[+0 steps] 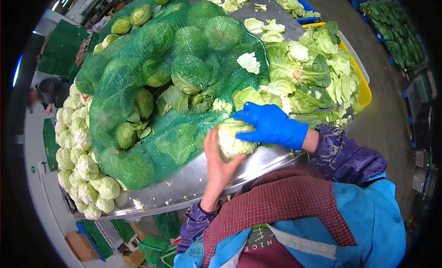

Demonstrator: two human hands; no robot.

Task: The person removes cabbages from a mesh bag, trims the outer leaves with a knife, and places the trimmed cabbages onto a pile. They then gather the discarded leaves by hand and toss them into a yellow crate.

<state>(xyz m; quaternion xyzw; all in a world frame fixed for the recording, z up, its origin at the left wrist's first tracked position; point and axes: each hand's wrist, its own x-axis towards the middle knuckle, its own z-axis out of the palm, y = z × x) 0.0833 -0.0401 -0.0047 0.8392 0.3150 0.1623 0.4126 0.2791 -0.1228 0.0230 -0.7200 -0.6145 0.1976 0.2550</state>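
Note:
A trimmed pale cabbage (232,141) is held just above the front edge of the metal table. My left hand (218,161), bare, is wrapped round its left side and underside. My right hand (272,125), in a blue glove, is closed at the cabbage's upper right, its thumb against the head. From the glove a thin straight blade, seen nearly edge-on, reaches left across the top of the cabbage; it looks like a knife, with its handle hidden. Just beyond lies a green mesh sack (189,60) full of cabbages, with loose outer leaves (172,100) at its opening.
Trimmed cabbages (85,171) are stacked at the table's left end. Right of my hands, a heap of cut leaves (317,79) fills a yellow crate (365,90). Scraps lie on the metal table (175,185). A blue crate (304,3) stands behind. Another person (48,90) is at far left.

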